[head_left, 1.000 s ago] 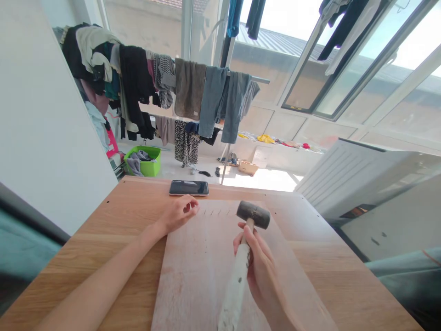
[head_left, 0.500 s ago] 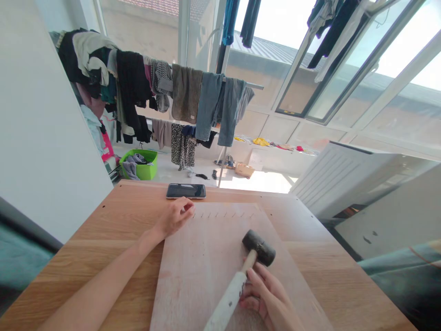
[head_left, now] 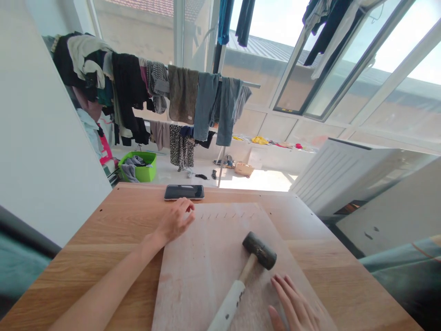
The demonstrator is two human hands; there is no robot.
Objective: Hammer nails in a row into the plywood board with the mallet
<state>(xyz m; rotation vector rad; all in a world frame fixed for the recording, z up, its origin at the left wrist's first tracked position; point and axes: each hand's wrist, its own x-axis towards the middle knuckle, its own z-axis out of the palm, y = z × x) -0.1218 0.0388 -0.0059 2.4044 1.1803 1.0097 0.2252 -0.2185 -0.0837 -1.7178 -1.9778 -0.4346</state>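
Note:
A rubber mallet (head_left: 259, 250) with a black head and a white-wrapped wooden handle lies on a pale wooden board (head_left: 193, 276). My right hand (head_left: 292, 303) is open beside it, fingers stretched over the board and apart from the handle. Along the board's far edge stands a row of several thin nails (head_left: 225, 215). My left hand (head_left: 176, 219) rests at the board's far left corner, near the row's left end. Its fingers are loosely bent, with a gap between thumb and forefinger, and nothing shows in them.
A phone (head_left: 183, 192) lies on the wooden table (head_left: 113, 248) just beyond my left hand. Past the table's far edge are a green basket (head_left: 146, 172) of clothes and a rack hung with laundry (head_left: 184, 94). A white ribbed panel (head_left: 330, 177) stands at the right.
My right hand has let go of the mallet and moved right, leaving it lying on the board. My left hand's thumb and forefinger have parted a little at the corner.

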